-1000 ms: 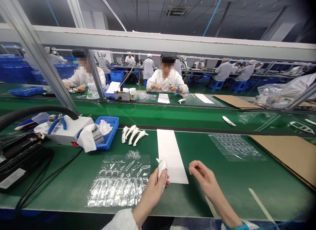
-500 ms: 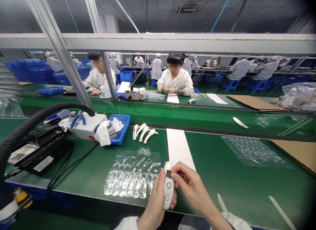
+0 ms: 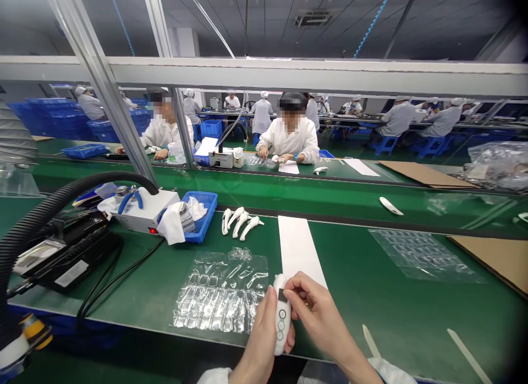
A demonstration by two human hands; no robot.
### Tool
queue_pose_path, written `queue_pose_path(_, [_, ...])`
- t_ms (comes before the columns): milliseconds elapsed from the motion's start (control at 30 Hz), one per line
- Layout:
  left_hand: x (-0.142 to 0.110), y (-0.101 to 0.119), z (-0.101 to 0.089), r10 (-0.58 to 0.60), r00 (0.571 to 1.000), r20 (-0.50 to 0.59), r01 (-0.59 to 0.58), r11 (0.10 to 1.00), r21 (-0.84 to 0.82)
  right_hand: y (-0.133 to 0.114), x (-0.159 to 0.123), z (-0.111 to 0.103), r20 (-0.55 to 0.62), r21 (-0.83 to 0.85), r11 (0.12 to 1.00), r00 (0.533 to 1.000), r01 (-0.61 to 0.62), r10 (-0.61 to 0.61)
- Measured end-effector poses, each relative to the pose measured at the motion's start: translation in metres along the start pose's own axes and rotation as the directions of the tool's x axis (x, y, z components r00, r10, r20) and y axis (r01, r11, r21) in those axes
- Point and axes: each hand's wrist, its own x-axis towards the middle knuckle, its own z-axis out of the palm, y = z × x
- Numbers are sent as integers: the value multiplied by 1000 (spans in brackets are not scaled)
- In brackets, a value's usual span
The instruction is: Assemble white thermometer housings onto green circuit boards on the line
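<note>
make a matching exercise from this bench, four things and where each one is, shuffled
Things
1. white handheld device with round buttons
2. four curved white plastic parts
3. crumpled white cloth
4. clear plastic blister sheet

Places
A. draped over the blue plastic bin
B. spread on the green bench, just left of the hands
C. lined up right of the bin
D. held in the left hand

Pairs: 1-D, 2-C, 3-A, 4-B

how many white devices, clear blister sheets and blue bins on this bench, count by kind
white handheld devices: 5 (4 in a row on the green mat, 1 in the left hand)
clear plastic blister sheets: 2
blue plastic bins: 1
total: 8
</note>
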Motion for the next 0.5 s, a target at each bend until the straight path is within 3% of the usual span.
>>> queue_pose_path(67, [1, -1, -2, 66, 998, 15, -67, 995, 78, 3, -1, 2, -4, 55, 998, 999, -36, 36])
queue_pose_path(200, [7, -3, -12, 156, 985, 80, -171, 954, 244, 12, 1, 3, 88, 322, 935, 988, -150, 128])
queue_pose_path(333, [6, -3, -22, 147, 981, 130, -183, 920, 346, 8, 2, 0, 94, 276, 960, 995, -56, 31])
queue_pose_path(433, [0, 9, -26, 78, 983, 164, -147, 868, 475, -1, 6, -8, 310, 218, 973, 951, -71, -1])
queue_pose_path(500, [1, 26, -30, 106, 978, 179, -194, 775, 602, -1, 18, -17, 420, 216, 970, 907, -108, 8])
